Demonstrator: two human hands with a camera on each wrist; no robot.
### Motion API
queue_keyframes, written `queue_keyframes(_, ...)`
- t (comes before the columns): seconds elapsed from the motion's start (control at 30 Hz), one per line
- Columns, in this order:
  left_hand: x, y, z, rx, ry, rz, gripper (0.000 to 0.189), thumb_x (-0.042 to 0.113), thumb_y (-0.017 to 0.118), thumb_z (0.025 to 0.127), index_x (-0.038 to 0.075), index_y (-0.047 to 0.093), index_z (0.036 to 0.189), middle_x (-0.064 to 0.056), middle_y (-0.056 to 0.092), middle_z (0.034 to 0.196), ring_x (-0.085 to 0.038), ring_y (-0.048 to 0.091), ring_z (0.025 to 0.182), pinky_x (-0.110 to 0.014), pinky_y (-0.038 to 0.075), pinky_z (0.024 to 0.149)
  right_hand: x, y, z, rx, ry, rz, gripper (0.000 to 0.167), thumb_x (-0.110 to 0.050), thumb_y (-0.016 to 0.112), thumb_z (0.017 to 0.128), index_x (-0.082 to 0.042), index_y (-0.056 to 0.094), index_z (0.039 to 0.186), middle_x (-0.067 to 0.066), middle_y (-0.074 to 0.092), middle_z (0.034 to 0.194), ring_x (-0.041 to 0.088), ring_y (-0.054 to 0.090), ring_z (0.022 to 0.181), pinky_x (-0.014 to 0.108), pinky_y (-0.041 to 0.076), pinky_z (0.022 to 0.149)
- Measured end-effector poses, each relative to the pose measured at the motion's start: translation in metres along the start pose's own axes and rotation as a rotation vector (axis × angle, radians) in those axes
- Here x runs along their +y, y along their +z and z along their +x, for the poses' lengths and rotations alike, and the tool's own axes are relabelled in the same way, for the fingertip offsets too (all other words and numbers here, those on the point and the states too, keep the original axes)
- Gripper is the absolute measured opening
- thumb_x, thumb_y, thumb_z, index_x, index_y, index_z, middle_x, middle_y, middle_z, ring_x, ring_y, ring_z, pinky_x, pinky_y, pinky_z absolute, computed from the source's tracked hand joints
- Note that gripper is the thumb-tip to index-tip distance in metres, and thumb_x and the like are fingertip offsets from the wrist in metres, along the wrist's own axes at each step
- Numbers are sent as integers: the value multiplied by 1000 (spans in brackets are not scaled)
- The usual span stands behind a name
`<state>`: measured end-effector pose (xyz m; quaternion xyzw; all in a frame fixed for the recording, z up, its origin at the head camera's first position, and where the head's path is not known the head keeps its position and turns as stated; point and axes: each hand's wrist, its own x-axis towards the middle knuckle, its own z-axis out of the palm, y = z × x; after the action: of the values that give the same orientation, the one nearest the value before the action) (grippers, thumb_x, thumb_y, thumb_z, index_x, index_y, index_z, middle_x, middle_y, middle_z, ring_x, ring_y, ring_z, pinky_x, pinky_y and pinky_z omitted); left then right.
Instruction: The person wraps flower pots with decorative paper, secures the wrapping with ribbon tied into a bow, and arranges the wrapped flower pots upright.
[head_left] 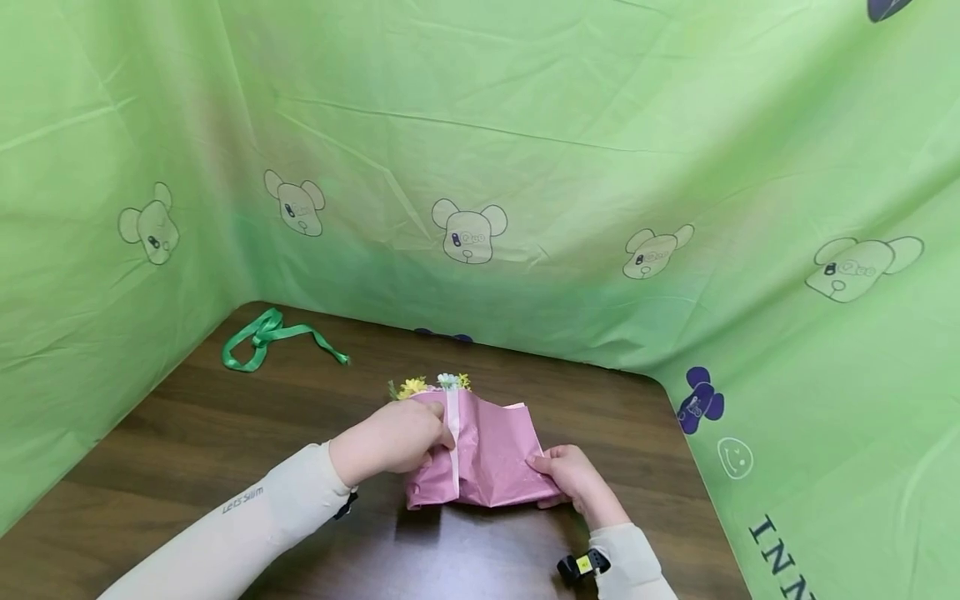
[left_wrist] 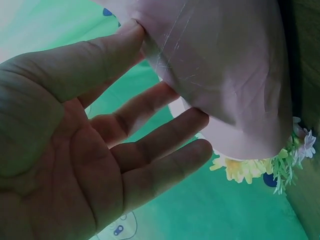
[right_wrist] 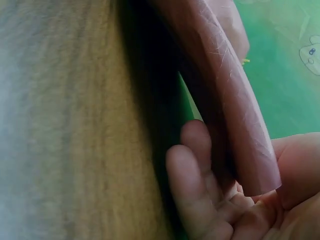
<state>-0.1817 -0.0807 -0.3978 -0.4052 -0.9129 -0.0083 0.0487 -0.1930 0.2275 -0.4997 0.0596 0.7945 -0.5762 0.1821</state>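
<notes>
Pink wrapping paper [head_left: 498, 442] with a pale edge strip lies folded around a bunch of flowers [head_left: 414, 387] on the brown table. Yellow and pale blue blooms poke out at its far left end; the paper hides the rest of them. At the left part of the wrap, my left hand [head_left: 397, 435] pinches the paper's edge between thumb and forefinger, its other fingers spread in the left wrist view. The right hand [head_left: 573, 477] holds the wrap's right end, thumb on top and fingers beneath. In the right wrist view, the curved pink paper [right_wrist: 245, 125] sits between thumb and fingers.
A loosely looped green ribbon [head_left: 258, 337] lies at the table's far left. Green cloth [head_left: 480, 292] printed with bear heads encloses the table at the back and both sides. Wood-grain tabletop [head_left: 187, 442] extends around the wrap.
</notes>
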Motion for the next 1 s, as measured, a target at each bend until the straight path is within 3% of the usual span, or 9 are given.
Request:
queue_keyframes(0.33,3,-1,-2,-14,-38,-49,23,11,82,80,27,82,97,2,59,86,-15,56,87,-37,53,87,-16,9,-4,122,-59,8,22,-17,69,95,2,63,85,3,60,66,15,64,53,38,58,48)
queue_keyframes(0.47,1,-2,1,-38,-22,-84,26,6,79,81,25,82,99,1,62,97,-16,57,97,-37,51,96,-24,14,-5,215,-122,-27,23,-16,72,91,0,63,78,0,54,63,12,56,55,29,50,49)
queue_keyframes(0.63,-2,-2,5,-59,20,-77,33,3,76,80,25,83,103,4,66,111,-16,60,100,-32,51,93,-30,19,-9,281,-155,-32,22,-15,74,90,-1,63,77,-2,51,60,11,51,51,29,46,45)
queue_keyframes(1.0,-4,0,8,-70,31,-64,35,5,75,79,26,82,106,9,72,107,-15,65,100,-31,51,92,-47,25,-20,311,-204,-34,21,-15,73,90,-3,61,77,-3,52,57,12,47,43,33,45,38)
